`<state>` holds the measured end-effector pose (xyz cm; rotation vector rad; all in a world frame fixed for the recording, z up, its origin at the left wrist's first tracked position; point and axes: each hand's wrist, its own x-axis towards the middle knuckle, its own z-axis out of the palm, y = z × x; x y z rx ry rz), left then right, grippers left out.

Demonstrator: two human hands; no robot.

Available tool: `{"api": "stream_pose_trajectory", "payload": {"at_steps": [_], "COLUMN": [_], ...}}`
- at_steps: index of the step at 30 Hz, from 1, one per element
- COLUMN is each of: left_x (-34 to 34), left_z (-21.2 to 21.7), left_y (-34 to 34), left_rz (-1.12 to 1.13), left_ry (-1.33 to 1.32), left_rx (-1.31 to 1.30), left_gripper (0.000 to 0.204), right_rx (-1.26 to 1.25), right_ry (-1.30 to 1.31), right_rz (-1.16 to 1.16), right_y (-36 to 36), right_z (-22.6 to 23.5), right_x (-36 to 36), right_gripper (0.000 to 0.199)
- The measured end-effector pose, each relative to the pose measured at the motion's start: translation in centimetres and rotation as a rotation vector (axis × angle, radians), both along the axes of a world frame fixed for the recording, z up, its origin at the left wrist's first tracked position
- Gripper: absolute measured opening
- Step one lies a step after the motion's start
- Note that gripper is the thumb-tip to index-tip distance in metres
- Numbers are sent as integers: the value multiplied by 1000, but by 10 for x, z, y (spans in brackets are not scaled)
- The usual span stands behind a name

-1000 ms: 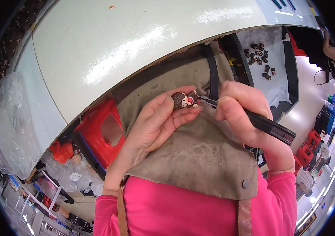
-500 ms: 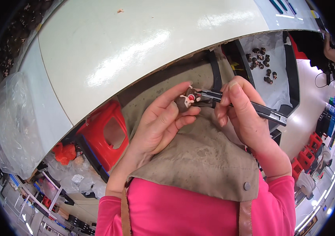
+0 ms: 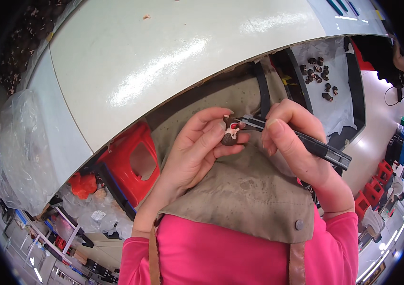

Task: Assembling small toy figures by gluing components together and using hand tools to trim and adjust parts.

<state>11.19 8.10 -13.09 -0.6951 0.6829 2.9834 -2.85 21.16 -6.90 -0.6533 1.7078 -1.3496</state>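
Observation:
Pinched between the fingers of my left hand [image 3: 197, 145] is a small dark brown figurine [image 3: 230, 138] with pale pink limbs and a red spot. My right hand [image 3: 294, 135] grips a black utility knife [image 3: 323, 151], its narrow blade end pointing left at the figurine. The knife's tip is at or very near the figurine's upper right side; whether it touches I cannot tell. Both hands are held over the brown apron [image 3: 244, 185] on my lap, below the table edge.
A white table [image 3: 173, 61] curves across the front, with a small pale scrap [image 3: 146, 16] on it. To the right, a lined drawer [image 3: 328, 104] holds several similar figurines [image 3: 317, 70]. A red stool [image 3: 138, 166], clear plastic bags [image 3: 21, 156] and a dark heap of figurines [image 3: 26, 42] are on the left.
My left fingers have turned the figurine, so its brown rounded end now points downward. The knife has shifted slightly and its handle tilts more steeply.

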Motion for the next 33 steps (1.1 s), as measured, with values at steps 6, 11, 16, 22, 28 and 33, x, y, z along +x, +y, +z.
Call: {"api": "stream_pose_trajectory", "payload": {"at_steps": [6, 11, 16, 22, 28, 33], "left_x": [-10, -17, -18, -21, -21, -20], "left_z": [8, 8, 4, 1, -1, -2], "left_y": [5, 9, 13, 13, 8, 4], "left_rz": [-20, -44, -36, -14, -26, -23], "left_ry": [-61, -92, -99, -123, -114, -109], "left_rx": [-87, -115, -176, -130, -52, 24], "left_gripper": [37, 38, 35, 34, 36, 37], "right_rx": [29, 58, 121, 64, 28, 9], "right_ry": [19, 15, 83, -81, -300, -395], "right_rz": [42, 44, 99, -43, -178, -212], "right_y": [3, 2, 1, 2, 0, 1], "right_z": [7, 11, 15, 0, -7, -17], "right_x": [-12, -20, -23, -12, -3, 1], "right_gripper": [20, 19, 20, 27, 30, 30]}}
